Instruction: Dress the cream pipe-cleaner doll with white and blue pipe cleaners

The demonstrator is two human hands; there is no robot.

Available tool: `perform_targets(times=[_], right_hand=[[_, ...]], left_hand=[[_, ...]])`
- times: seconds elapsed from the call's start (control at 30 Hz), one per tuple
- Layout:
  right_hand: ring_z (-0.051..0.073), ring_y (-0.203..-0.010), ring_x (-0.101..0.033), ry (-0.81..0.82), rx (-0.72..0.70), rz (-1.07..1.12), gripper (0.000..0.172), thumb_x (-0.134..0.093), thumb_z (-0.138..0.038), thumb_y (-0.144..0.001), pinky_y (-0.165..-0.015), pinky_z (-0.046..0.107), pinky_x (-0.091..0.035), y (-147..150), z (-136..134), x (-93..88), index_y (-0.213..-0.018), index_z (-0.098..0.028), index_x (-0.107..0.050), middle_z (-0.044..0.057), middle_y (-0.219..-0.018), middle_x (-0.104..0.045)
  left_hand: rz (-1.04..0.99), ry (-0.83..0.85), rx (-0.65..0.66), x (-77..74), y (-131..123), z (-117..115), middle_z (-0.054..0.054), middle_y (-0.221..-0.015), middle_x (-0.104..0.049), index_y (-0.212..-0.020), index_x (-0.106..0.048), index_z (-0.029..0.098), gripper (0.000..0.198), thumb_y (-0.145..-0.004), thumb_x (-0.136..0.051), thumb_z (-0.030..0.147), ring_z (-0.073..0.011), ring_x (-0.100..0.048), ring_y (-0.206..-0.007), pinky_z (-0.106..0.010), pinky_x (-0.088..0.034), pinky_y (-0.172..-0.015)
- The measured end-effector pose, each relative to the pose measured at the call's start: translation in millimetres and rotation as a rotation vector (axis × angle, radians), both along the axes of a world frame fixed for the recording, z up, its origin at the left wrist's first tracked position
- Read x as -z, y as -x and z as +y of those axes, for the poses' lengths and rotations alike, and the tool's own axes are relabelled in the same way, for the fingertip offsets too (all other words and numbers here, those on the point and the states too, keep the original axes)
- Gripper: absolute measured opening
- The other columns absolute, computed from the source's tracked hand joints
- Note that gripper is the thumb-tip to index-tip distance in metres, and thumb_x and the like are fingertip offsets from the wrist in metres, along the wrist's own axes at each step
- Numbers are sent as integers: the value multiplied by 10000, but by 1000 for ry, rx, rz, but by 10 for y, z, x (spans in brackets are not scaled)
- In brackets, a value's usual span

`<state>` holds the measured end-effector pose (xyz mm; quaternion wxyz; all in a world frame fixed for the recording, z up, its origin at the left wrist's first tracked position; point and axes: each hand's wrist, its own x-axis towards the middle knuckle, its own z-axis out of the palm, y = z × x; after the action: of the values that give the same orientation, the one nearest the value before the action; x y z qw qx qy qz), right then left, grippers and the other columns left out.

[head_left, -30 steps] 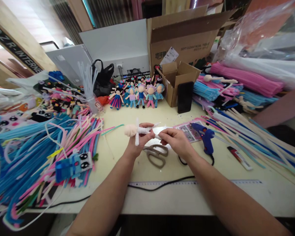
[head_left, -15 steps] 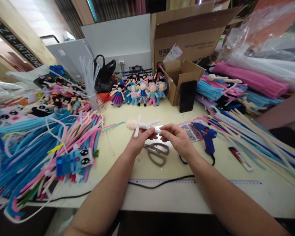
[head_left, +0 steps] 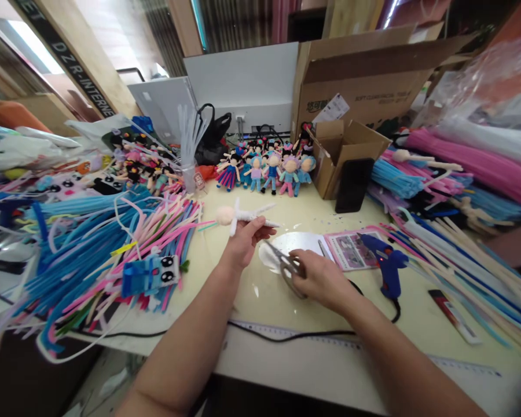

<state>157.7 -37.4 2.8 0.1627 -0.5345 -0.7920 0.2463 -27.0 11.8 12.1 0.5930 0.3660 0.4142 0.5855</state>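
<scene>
My left hand (head_left: 246, 238) is closed round the body of a white pipe-cleaner doll (head_left: 238, 215). The doll lies sideways, its pale round head to the left, its arms sticking out and two legs pointing right. My right hand (head_left: 319, 277) grips a pair of grey-brown scissors (head_left: 290, 265) by the handles, the blades aimed up and left towards the doll but apart from it. Beneath the scissors is a white round sheet (head_left: 273, 255). A blue hot glue gun (head_left: 386, 260) rests to the right of my right hand.
Bundles of coloured pipe cleaners (head_left: 87, 255) cover the left side, with a blue plush-like figure (head_left: 150, 275) on them. Finished dolls (head_left: 272, 171) stand at the back beside a small cardboard box (head_left: 330, 159) and a black phone (head_left: 354, 185). A ruler (head_left: 286, 332) and black cable (head_left: 260, 336) run along the front.
My right hand has let go of the doll's leg, moved down and taken hold of the scissors, lifting them. My left hand still holds the doll. The view has turned slightly left.
</scene>
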Motion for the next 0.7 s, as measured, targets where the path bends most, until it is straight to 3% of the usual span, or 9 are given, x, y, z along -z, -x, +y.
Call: perform_targets(times=[0.13, 0.23, 0.37, 0.53, 0.7], right_hand=[[163, -703, -575, 219, 132, 628, 491, -584, -313, -728, -593, 288, -437, -172, 178, -55, -1197, -195, -499, 43, -874, -599], [162, -724, -568, 258, 107, 851, 592, -666, -364, -677, -613, 299, -455, -189, 205, -77, -1213, -185, -491, 38, -868, -579], [147, -669, -517, 142, 86, 717, 553, -719, -384, -660, -602, 303, -451, -141, 135, -81, -1158, -206, -557, 3, -785, -540], [207, -830, -556, -148, 37, 317, 552, -714, -374, -693, -732, 362, -475, -146, 95, -119, -1204, -263, -540, 52, -944, -567], [239, -920, -562, -307, 7, 135, 514, -671, -369, -744, -796, 378, -474, -156, 98, -110, -1227, -266, -527, 75, -995, -564]], left_hand=[[-34, -11, -35, -33, 42, 15, -47, -624, -700, -715, -655, 120, 265, -632, -725, 362, -137, -649, -569, -230, -452, -559], [-37, -20, -21, -45, 46, 14, -48, -619, -697, -712, -648, 117, 266, -624, -728, 355, -137, -644, -550, -233, -458, -558], [-22, -28, -9, -55, 39, 8, -50, -624, -697, -715, -630, 122, 254, -631, -720, 345, -143, -645, -539, -242, -468, -566], [27, -35, -33, -63, 36, -2, -46, -616, -689, -712, -616, 125, 243, -661, -690, 350, -149, -647, -537, -248, -474, -569], [85, -44, -52, -36, 34, 1, -34, -610, -676, -707, -618, 131, 232, -685, -664, 357, -143, -640, -537, -256, -476, -586]])
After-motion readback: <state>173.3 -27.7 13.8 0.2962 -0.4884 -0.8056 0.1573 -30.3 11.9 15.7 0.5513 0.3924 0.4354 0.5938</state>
